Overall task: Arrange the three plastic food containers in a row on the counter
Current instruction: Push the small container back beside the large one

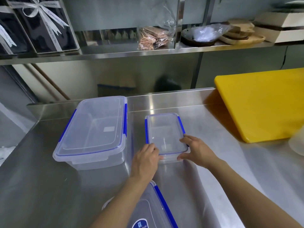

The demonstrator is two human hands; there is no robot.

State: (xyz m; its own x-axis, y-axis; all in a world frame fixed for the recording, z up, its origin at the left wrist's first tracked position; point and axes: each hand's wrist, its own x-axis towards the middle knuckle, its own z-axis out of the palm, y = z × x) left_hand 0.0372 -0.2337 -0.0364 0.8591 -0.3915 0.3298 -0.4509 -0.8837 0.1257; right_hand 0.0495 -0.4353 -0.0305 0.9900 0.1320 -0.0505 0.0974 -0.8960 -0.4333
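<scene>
Between both hands sits the small container (pixel 166 134), lid on: left hand (pixel 145 159) and right hand (pixel 196 153) each pinch a near corner. Best to slide it level with the large container (pixel 93 129), just left of the left hand. Third container (pixel 151 209) lies beneath the left forearm, nearer the body.

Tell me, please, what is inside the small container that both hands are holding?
Through the clear lid, the small container looks empty; only a pale label patch shows at the bottom. The left hand and right hand cover its near corners, so those parts cannot be seen.
</scene>
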